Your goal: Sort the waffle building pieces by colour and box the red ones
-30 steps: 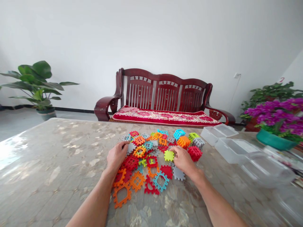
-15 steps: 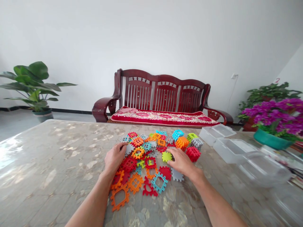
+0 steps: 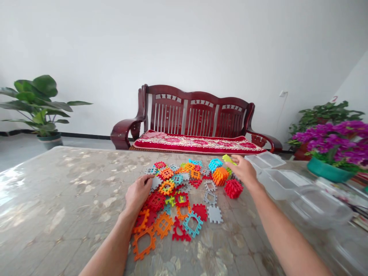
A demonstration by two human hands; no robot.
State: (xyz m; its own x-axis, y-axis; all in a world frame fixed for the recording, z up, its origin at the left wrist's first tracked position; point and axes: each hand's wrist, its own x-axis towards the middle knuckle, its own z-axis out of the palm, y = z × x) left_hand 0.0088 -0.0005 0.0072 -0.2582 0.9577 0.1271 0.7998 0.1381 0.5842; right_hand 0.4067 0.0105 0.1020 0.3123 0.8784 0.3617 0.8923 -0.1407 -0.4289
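Note:
A lime-green square puzzle tile with notched edges (image 3: 229, 159) is pinched in my right hand (image 3: 243, 171), over the far right of the pile, by the stacks. Beneath it, other lime-green tiles are partly covered by the fingers. At the pile's left edge rests my left hand (image 3: 138, 192), its fingers bent loosely beside a grey tile (image 3: 156, 183); no tile shows in its grip. Dark red tiles (image 3: 156, 201) lie just below that hand. Close by sit an orange stack (image 3: 220, 176), a red stack (image 3: 233, 188) and a blue stack (image 3: 215, 165).
Loose orange (image 3: 164, 225), blue (image 3: 193, 224) and grey tiles (image 3: 215, 214) spread toward the near side of the table (image 3: 86, 214). Clear plastic boxes (image 3: 277, 182) stand on the right, near a teal pot of purple flowers (image 3: 329, 171). A wooden bench (image 3: 201, 115) is behind.
My right hand has moved right and away from me with the lime-green tile, from the pile's middle to the stacks. Grey tiles it covered now show. My left hand has barely moved.

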